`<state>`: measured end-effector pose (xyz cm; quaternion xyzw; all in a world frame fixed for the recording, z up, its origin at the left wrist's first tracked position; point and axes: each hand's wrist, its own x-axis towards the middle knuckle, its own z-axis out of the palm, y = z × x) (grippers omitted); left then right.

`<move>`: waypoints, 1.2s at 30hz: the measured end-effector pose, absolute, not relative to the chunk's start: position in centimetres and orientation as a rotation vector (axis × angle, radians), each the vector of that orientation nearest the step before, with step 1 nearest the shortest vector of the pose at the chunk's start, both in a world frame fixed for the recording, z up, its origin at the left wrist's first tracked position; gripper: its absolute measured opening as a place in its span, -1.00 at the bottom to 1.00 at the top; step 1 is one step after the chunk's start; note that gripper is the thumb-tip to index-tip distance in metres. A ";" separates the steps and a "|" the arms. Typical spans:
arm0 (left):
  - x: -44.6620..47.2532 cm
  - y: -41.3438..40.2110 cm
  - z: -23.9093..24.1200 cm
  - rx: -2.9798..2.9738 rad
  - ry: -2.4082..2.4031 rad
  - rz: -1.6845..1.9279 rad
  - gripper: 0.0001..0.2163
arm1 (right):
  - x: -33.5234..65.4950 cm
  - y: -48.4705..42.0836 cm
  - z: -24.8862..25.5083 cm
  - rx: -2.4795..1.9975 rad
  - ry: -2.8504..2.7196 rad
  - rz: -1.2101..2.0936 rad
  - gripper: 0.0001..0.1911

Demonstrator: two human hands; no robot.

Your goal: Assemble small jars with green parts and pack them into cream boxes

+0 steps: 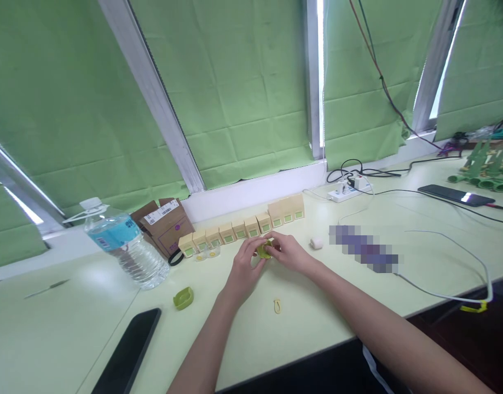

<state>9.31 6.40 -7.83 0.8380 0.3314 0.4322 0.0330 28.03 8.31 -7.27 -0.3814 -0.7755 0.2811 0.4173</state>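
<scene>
My left hand (246, 266) and my right hand (291, 253) meet over the middle of the table. Between their fingertips is a small olive-green plastic piece (265, 251), partly covered by the fingers, and both hands are closed on it. A similar olive-green plastic shell (183, 298) lies to the left of my left arm. Nearer to me, between my forearms, rests a small yellow loop (277, 306). Just beyond my hands runs a row of small tan boxes (227, 233) with green-framed windows. Two clear round pieces with yellow centres (213, 252) lie in front of the boxes.
At left stand a large water bottle (130, 249) and an open cardboard box (169, 225); a black phone (128, 350) lies nearer. To the right are a white plug-like block (316, 243), a blurred-out object with a cable, a power strip (347, 190), another phone (456, 195) and green parts (481, 169).
</scene>
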 end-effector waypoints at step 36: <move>9.4 6.1 -7.6 2.582 0.979 1.338 -0.56 | 28.1 8.1 -7.3 -0.887 -1.880 0.722 -0.87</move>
